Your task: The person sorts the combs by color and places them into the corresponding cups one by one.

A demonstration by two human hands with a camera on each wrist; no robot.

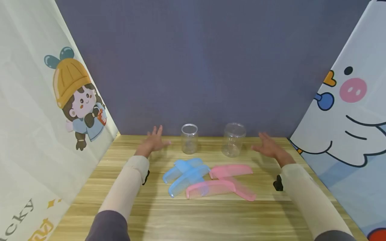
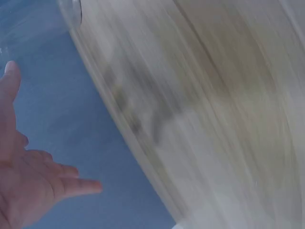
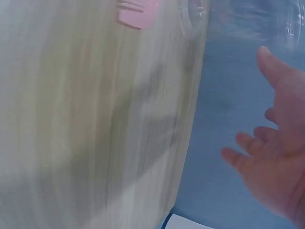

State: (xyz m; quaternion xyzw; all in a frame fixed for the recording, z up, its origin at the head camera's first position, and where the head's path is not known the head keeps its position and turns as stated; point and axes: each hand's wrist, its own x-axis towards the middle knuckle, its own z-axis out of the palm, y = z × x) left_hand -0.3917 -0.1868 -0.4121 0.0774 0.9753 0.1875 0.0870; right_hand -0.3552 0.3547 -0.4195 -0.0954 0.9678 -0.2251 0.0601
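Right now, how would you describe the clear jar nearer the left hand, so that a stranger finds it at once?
Look at the far edge of the wooden table, where it meets the purple back wall. Two clear jars stand there behind the blue and pink combs. The wanted jar is the narrower one, nearer the open left hand, while the wider jar stands nearer the right hand.

**Camera setup: one head view, two wrist views**

Head cam: high, looks forward and down the worktop (image 1: 193, 217) to the purple back wall; both arms enter from the bottom corners, whole scene in frame.
Left wrist cam: close, blurred, left hand (image 2: 24, 191) lower left, worktop edge running diagonally.
Right wrist cam: close, blurred, right hand (image 3: 276, 167) lower right. Shares with the head view a pink comb (image 3: 138, 12) at top and a clear jar (image 3: 193, 14) beside it.
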